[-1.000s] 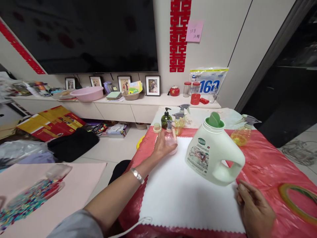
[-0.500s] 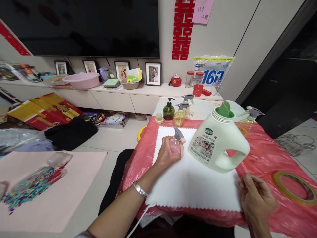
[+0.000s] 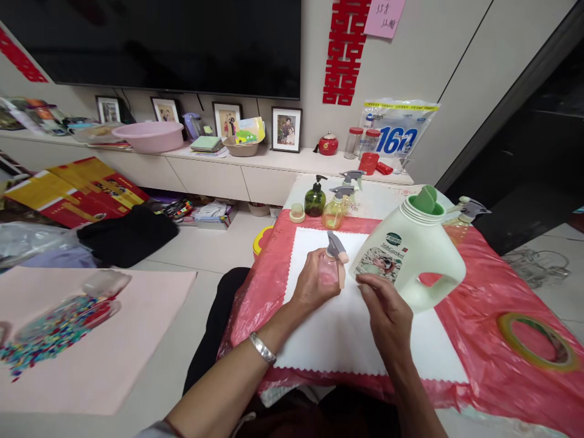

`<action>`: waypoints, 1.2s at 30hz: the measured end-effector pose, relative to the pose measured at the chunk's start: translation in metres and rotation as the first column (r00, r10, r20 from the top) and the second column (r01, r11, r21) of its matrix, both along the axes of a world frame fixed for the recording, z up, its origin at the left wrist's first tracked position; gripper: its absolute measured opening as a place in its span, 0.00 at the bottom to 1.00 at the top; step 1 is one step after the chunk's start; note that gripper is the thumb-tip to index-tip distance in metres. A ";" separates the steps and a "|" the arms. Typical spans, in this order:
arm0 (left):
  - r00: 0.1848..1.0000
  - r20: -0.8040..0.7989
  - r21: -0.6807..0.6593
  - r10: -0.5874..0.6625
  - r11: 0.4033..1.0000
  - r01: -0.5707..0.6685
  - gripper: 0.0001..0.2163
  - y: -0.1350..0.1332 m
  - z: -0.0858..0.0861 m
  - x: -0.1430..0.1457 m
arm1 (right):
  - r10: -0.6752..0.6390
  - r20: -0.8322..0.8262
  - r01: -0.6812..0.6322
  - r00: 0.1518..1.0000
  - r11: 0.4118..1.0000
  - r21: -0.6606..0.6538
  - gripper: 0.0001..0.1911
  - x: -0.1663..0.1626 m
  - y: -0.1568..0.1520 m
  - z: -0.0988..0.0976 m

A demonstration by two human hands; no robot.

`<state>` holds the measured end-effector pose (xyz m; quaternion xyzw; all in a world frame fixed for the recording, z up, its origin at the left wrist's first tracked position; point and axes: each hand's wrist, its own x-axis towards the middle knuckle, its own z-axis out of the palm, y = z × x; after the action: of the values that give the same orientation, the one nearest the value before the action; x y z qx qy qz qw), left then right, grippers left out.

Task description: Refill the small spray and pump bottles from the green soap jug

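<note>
My left hand (image 3: pixel 312 283) is wrapped around a small pink spray bottle (image 3: pixel 328 269) with a grey trigger head, held upright over a white cloth (image 3: pixel 335 347) with a zigzag edge. A few centimetres to its right is my right hand (image 3: pixel 385 310), its fingers curled and pressed together; whether anything small is in them is hidden. Just behind that hand stands a large pale green jug (image 3: pixel 438 243) with a green cap (image 3: pixel 426 199) in its mouth. Beyond the cloth are a dark green pump bottle (image 3: pixel 314 199), a yellow spray bottle (image 3: pixel 333 213) and a clear cap (image 3: pixel 297 213).
A red plastic sheet (image 3: pixel 488 316) covers the table, with a roll of tape (image 3: pixel 538 340) lying at the right. Another spray bottle (image 3: pixel 458 225) stands behind the jug. On the left, a pink surface (image 3: pixel 150 316) bears loose coloured beads (image 3: pixel 55 334). Red-lidded jars (image 3: pixel 353 143) stand on the cabinet.
My right hand has come from the cloth's right edge leftward and up, close to the spray bottle. My left hand still grips the bottle. The view has shifted slightly.
</note>
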<state>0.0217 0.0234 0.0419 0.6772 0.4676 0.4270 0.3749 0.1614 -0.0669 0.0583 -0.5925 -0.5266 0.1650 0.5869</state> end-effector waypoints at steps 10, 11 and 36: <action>0.993 0.066 0.105 -0.102 0.990 0.094 0.35 -0.002 -0.029 0.000 | 0.142 -0.109 -0.136 0.984 0.989 0.058 0.33 -0.019 0.055 -0.010; 0.991 0.075 0.102 -0.107 0.990 0.099 0.36 -0.002 -0.029 -0.001 | 0.143 -0.113 -0.138 0.983 0.989 0.056 0.34 -0.021 0.059 -0.009; 0.989 0.120 0.120 -0.091 0.990 0.076 0.37 0.001 -0.037 -0.001 | 0.342 -0.307 -0.348 0.888 0.937 0.037 0.19 -0.017 0.068 -0.011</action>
<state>0.0206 0.0248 0.0052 0.6884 0.3890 0.4788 0.3816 0.1444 0.0006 0.0473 -0.4619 -0.5236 0.3620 0.6176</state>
